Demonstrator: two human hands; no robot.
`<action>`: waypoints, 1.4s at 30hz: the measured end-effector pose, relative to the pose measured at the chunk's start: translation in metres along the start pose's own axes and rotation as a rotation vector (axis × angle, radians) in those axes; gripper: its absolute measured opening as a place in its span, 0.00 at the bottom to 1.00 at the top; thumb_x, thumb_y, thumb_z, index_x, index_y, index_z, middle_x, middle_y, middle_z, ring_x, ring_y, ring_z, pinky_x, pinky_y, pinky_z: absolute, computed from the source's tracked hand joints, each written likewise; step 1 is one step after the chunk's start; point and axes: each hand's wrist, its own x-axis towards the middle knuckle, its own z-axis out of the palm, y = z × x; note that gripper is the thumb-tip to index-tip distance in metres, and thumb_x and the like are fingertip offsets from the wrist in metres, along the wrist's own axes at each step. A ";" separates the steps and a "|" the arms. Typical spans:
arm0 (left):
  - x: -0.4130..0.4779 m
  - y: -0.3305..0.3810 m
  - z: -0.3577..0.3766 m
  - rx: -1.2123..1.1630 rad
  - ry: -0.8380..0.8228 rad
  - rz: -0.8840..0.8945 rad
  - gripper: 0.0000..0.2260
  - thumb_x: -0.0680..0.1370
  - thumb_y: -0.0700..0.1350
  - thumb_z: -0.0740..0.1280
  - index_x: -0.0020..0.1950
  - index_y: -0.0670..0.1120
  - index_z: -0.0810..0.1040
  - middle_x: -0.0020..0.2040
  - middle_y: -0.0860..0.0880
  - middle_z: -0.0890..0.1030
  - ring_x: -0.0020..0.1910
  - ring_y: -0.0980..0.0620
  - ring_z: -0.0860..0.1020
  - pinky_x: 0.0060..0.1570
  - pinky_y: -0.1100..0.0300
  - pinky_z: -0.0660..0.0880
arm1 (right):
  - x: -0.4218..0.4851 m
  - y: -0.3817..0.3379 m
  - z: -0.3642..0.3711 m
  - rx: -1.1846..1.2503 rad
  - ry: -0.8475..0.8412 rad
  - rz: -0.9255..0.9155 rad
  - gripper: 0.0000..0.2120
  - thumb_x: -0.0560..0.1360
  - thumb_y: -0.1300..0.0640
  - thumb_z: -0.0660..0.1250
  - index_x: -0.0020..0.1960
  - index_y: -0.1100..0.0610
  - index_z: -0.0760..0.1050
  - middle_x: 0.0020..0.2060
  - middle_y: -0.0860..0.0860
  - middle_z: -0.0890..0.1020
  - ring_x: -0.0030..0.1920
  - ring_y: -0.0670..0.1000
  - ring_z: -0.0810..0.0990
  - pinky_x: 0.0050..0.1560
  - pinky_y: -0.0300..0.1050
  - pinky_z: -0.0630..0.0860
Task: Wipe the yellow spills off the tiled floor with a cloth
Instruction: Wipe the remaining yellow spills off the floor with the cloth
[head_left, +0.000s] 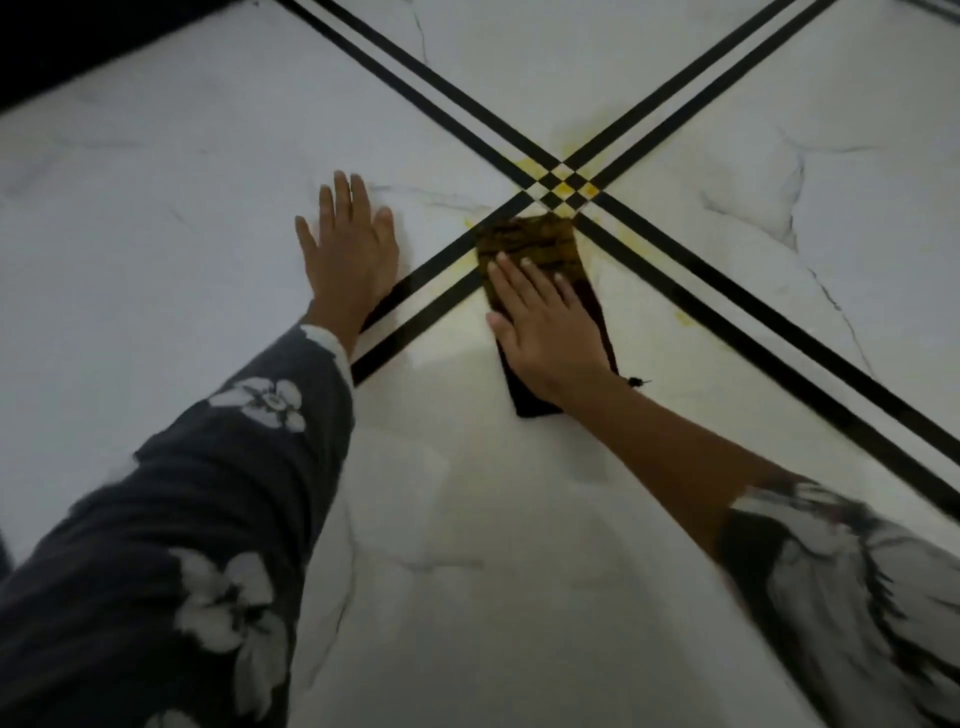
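Note:
A dark folded cloth (535, 239), stained yellow-brown at its far end, lies flat on the white marble floor just below where the black double stripes cross. My right hand (540, 332) presses flat on it, fingers spread. Yellow spill (563, 182) colours the checkered crossing, with fainter smears above it, along the stripes (457, 267) left of the cloth, and a spot (684, 318) to the right. My left hand (348, 249) rests palm-down on the bare tile left of the cloth, holding nothing.
Black double stripes (753, 306) run diagonally across the white tiles. A dark area (62, 47) borders the floor at the top left. Flower-patterned dark sleeves cover both forearms low in the view.

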 end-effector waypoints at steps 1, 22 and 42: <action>0.009 0.004 0.004 0.015 -0.037 0.030 0.25 0.82 0.53 0.43 0.77 0.44 0.46 0.78 0.46 0.47 0.77 0.48 0.46 0.73 0.43 0.42 | 0.001 0.003 -0.001 0.004 -0.022 -0.064 0.26 0.81 0.46 0.43 0.76 0.52 0.43 0.77 0.47 0.47 0.76 0.48 0.45 0.74 0.46 0.40; 0.018 0.005 0.015 0.004 -0.016 0.081 0.24 0.82 0.53 0.43 0.77 0.48 0.49 0.78 0.50 0.52 0.77 0.50 0.49 0.73 0.45 0.44 | 0.106 0.004 -0.011 0.058 -0.017 0.048 0.24 0.82 0.48 0.43 0.76 0.51 0.45 0.77 0.47 0.49 0.76 0.48 0.46 0.75 0.49 0.43; 0.026 0.051 0.021 -0.001 -0.026 -0.018 0.25 0.82 0.51 0.44 0.77 0.45 0.44 0.78 0.47 0.46 0.77 0.49 0.44 0.72 0.45 0.38 | 0.102 0.026 -0.014 0.059 0.043 0.138 0.24 0.82 0.48 0.43 0.76 0.52 0.44 0.77 0.47 0.48 0.76 0.47 0.44 0.74 0.46 0.40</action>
